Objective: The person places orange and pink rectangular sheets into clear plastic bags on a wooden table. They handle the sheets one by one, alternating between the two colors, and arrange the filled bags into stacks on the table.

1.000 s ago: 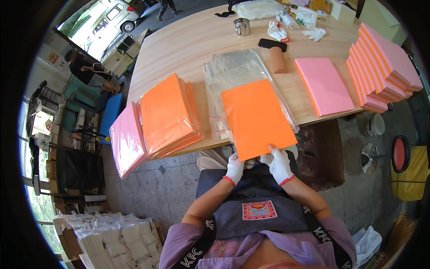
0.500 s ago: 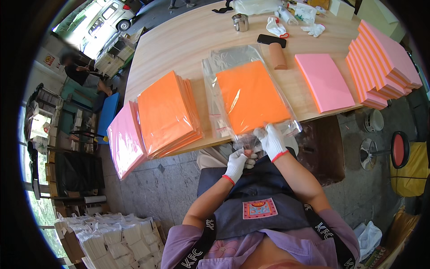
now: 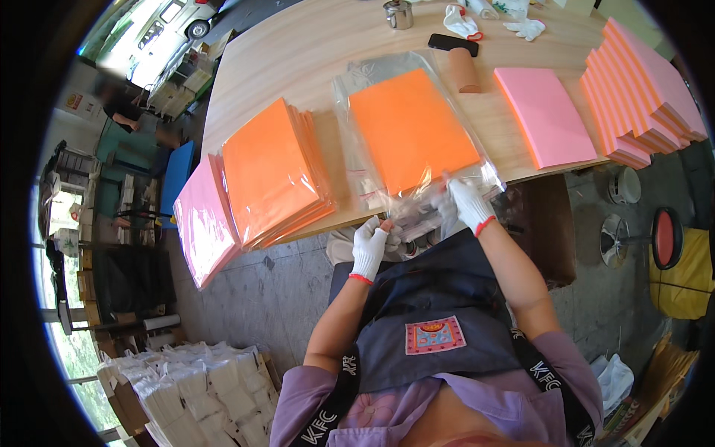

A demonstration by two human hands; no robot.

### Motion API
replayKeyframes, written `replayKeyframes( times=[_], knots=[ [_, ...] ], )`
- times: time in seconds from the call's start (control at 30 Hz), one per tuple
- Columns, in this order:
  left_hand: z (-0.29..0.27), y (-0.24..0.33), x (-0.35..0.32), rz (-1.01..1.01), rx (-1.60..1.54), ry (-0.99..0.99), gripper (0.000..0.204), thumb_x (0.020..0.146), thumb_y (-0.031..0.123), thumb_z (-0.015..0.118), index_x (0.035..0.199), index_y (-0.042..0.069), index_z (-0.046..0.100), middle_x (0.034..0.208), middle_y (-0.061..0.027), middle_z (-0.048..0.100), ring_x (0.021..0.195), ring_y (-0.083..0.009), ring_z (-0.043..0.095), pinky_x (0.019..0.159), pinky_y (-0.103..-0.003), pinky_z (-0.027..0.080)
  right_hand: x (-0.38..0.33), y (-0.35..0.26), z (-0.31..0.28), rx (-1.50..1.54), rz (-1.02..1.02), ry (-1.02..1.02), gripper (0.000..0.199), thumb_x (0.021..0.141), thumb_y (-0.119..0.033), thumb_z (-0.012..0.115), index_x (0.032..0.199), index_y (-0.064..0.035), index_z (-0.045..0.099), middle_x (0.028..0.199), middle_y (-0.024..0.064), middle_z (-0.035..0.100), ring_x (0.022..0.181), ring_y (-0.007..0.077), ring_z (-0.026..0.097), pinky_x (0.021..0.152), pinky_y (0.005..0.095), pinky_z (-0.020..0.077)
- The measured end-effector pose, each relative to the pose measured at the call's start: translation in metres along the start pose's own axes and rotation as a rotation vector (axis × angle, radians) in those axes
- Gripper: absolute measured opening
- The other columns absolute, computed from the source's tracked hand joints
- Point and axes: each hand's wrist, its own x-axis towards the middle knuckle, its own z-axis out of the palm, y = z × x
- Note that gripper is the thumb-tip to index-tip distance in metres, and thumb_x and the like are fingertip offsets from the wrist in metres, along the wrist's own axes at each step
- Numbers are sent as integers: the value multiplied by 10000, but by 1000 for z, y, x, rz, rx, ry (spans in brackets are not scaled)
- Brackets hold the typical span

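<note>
A clear plastic bag (image 3: 488, 175) with an orange sheet stack (image 3: 413, 130) inside lies at the table's front edge, on other clear bags (image 3: 365, 74). Its near end is crumpled and hangs over the edge. My left hand (image 3: 368, 249), in a white glove with a red cuff, is closed on the left corner of that loose end, thumb and fingers pinched. My right hand (image 3: 468, 203), gloved alike, is at the bag's near right side; its fingers are smeared by motion, so their grip is unclear. Bagged orange stacks (image 3: 272, 175) and a bagged pink stack (image 3: 205, 223) lie left.
Right of the bag are a pink-topped stack (image 3: 544, 119) and a tall pink-and-orange striped pile (image 3: 640, 89). Behind lie a brown half-round block (image 3: 463, 71), a black phone (image 3: 453, 45), a metal cup (image 3: 398, 15) and white gloves (image 3: 525, 30). A red-seated stool (image 3: 665, 237) stands right.
My hands have drawn apart at the bag's near end: the left moved left and up, the right slightly right and up. The view has shifted a little.
</note>
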Motion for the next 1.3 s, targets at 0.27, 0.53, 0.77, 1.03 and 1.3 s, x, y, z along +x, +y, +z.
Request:
replayKeyframes(
  times=[0.27, 0.53, 0.77, 1.03, 1.3],
  knots=[
    [-28, -14, 2, -38, 168, -182, 245, 996, 253, 620, 1031, 16, 667, 803, -49, 685, 681, -125, 673, 594, -252, 549, -50, -36, 41, -1411, -1077, -175, 206, 859, -159, 643, 1056, -110, 672, 1049, 54, 711, 880, 269, 667, 790, 414, 541],
    [-42, -13, 3, -118, 97, -154, 264, 1013, 250, 607, 1077, -4, 642, 905, -99, 737, 675, -148, 699, 592, -254, 582, -26, -54, 35, -1855, -1136, -99, 333, 841, -322, 693, 1132, -165, 661, 1167, 54, 631, 999, 240, 614, 798, 368, 535],
    [-39, -23, 3, -86, -89, -179, 222, 1010, 175, 566, 1061, -23, 652, 910, -99, 730, 688, -155, 704, 602, -264, 591, -47, 38, 84, -1707, -1122, -67, 206, 873, -326, 660, 884, -137, 578, 646, 47, 649, 653, 232, 695, 570, 386, 530],
    [-33, -22, -5, -158, -121, -106, 197, 996, 159, 564, 1018, -20, 641, 915, -163, 721, 715, -222, 722, 623, -304, 614, -60, 9, 59, -1019, -718, -401, 129, 808, -172, 729, 870, -85, 656, 713, 62, 666, 621, 187, 657, 614, 334, 521],
    [-61, -10, -18, 84, 425, -144, 199, 973, 221, 653, 987, 24, 669, 881, -58, 736, 656, -119, 650, 613, -250, 530, -144, -61, -238, 2382, -848, -407, 198, 986, -151, 476, 814, -104, 562, 776, 71, 571, 734, 197, 559, 681, 307, 472]
  ],
)
